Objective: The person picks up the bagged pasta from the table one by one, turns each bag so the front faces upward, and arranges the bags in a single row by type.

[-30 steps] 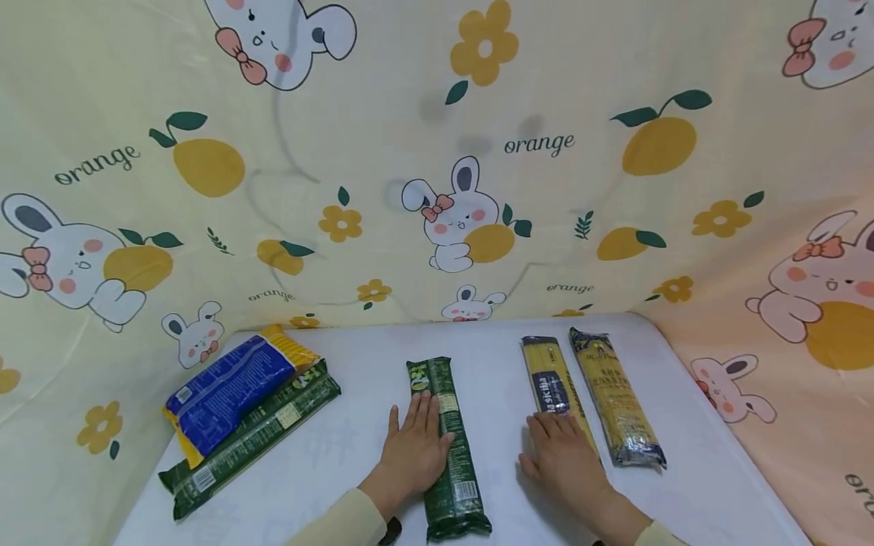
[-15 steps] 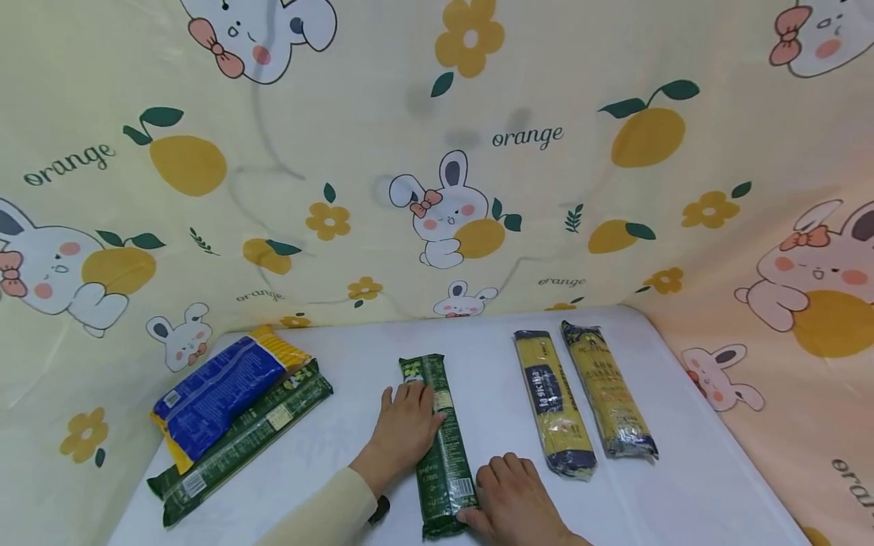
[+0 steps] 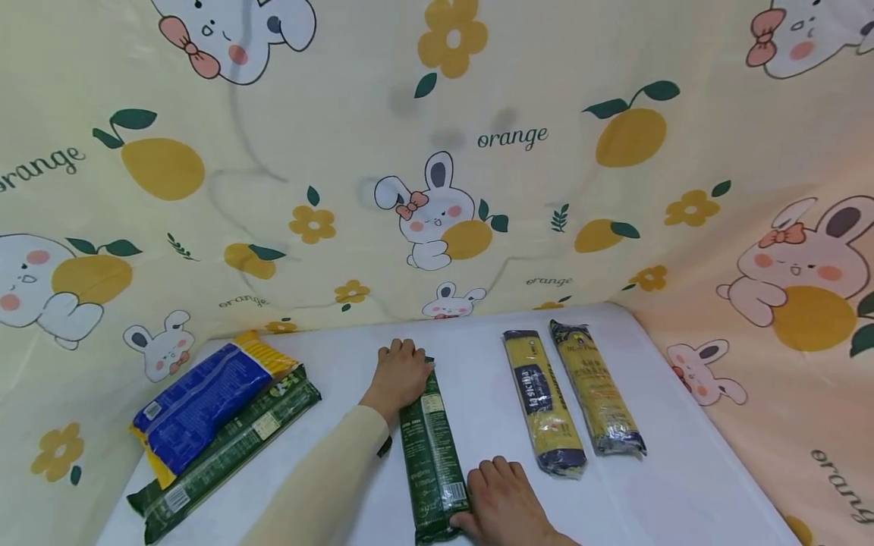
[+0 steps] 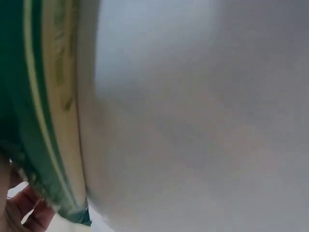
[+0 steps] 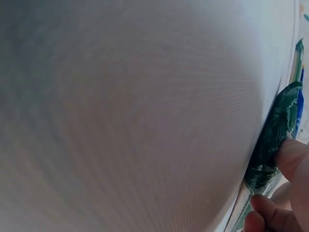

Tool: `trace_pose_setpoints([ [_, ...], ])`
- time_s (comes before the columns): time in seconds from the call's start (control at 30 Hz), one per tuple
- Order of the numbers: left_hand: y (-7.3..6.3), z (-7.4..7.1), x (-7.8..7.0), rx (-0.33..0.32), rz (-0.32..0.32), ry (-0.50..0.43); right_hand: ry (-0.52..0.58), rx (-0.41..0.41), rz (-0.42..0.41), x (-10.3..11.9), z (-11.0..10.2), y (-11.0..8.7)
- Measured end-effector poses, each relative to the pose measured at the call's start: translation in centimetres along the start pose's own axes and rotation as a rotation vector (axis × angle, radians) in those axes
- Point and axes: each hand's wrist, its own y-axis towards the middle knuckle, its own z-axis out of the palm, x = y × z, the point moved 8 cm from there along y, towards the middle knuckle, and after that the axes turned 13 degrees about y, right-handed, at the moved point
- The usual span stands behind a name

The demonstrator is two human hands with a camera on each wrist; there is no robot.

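A long green spaghetti packet [image 3: 432, 447] lies lengthwise on the white table, between both hands. At its far end my left hand [image 3: 399, 377] grips it, the fingers bent over the tip. The left wrist view has the packet's side [image 4: 41, 96] close up, with fingertips [image 4: 38, 215] at its end. My right hand [image 3: 507, 497] holds the near end by its right corner, thumb on the wrapper. In the right wrist view the thumb [image 5: 294, 157] presses the packet's end [image 5: 273, 133] and the other fingers curl beside it.
Left on the table [image 3: 355, 485], a blue-and-yellow bag [image 3: 205, 402] lies partly over another green packet [image 3: 235, 447]. Two yellow pasta packets [image 3: 546, 409] lie side by side on the right. A printed cloth [image 3: 328, 152] hangs behind the table.
My right hand has left the yellow pasta packet and come left to the green packet's near end. My left hand has slid from the green packet's upper middle to its far end.
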Motion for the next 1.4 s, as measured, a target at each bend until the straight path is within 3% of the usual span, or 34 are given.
trace_pose_setpoints([
  [0.17, 0.9, 0.9, -0.5, 0.043, -0.001, -0.031, -0.011, 0.001, -0.012, 0.1, 0.1, 0.0],
  [0.33, 1.2, 1.3, -0.7, 0.022, -0.036, -0.029, -0.011, -0.014, -0.013, 0.0, 0.0, 0.1],
  [0.5, 0.8, 0.8, -0.2, -0.076, -0.056, -0.017, 0.02, 0.009, 0.002, -0.2, 0.1, 0.1],
  [0.7, 0.1, -1.5, 0.9, -0.195, -0.067, -0.059, 0.011, 0.02, 0.021, -0.4, 0.2, 0.1],
  [0.8, -0.3, -3.3, 1.4, -0.291, -0.065, -0.112, 0.013, 0.032, 0.033, -0.4, 0.1, 0.1],
  [1.0, -1.7, -7.7, 2.2, -0.651, -0.015, -0.114, 0.038, 0.052, 0.066, -0.5, -0.3, 0.6],
  [1.13, -2.4, -10.4, 2.4, -0.811, 0.004, -0.082, 0.066, 0.052, 0.084, -0.6, -0.7, 1.3],
  [1.27, -3.1, -12.4, 2.4, -0.891, 0.023, -0.072, 0.043, -0.01, 0.054, -0.3, -1.1, 1.7],
  [1.4, -3.4, -13.3, 2.3, -0.89, 0.031, -0.078, 0.038, -0.029, 0.042, -0.1, -1.0, 1.9],
])
